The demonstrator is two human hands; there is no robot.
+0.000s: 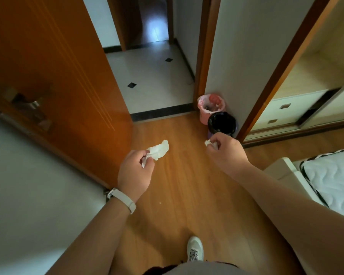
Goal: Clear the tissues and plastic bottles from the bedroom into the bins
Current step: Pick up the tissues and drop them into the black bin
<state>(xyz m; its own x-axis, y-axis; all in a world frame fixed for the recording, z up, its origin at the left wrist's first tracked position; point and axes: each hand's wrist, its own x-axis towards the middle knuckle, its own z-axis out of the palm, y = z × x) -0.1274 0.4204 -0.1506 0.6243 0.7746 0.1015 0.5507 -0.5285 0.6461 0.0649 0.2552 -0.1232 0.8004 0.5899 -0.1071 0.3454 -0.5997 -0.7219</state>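
My left hand (134, 171) pinches a crumpled white tissue (159, 149) that sticks out above the fingers. My right hand (225, 150) grips a smaller wad of tissue (208, 143), mostly hidden in the fist. Two small bins stand on the floor against the wall ahead: a pink bin (204, 117) with a pink liner and some rubbish inside, and a nearer bin with a black liner (222, 124). My right hand is just in front of the black bin, partly covering its near rim. No plastic bottles are in view.
An open orange wooden door (58, 76) stands at the left beside a doorway onto tiled floor (153, 84). A wardrobe with a sliding door (298, 100) is at the right. A white bed corner with mattress (330, 179) juts in at right. My white shoe (195, 249) is on the wood floor.
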